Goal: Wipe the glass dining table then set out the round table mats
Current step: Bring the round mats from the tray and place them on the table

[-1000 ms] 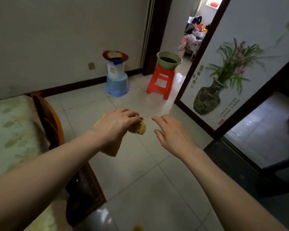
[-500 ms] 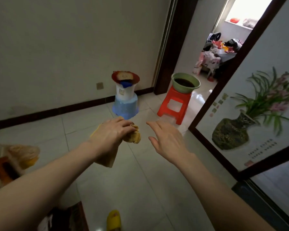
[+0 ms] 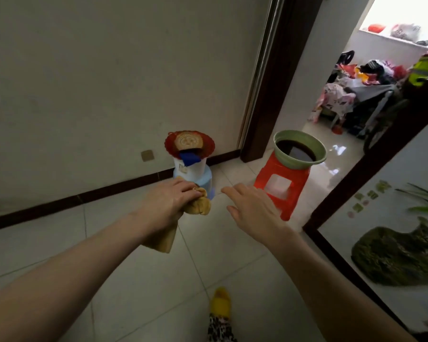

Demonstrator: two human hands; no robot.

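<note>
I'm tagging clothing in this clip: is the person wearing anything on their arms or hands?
No. Both forearms are bare as far back as the frame shows, with no sleeves in view. The left hand and right hand carry no gloves, rings, watch or bracelet that can be seen. Fingernails look short and unpainted, though the picture is soft.

basin (image 3: 299, 149) on stool (image 3: 282, 186); bucket (image 3: 192, 174) left, against wall (image 3: 84, 82)

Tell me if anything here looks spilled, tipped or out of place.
Nothing is spilled. The oddest thing is a green basin full of dark liquid perched on a red plastic stool by the doorway. The left hand holds a yellow cloth.
</note>
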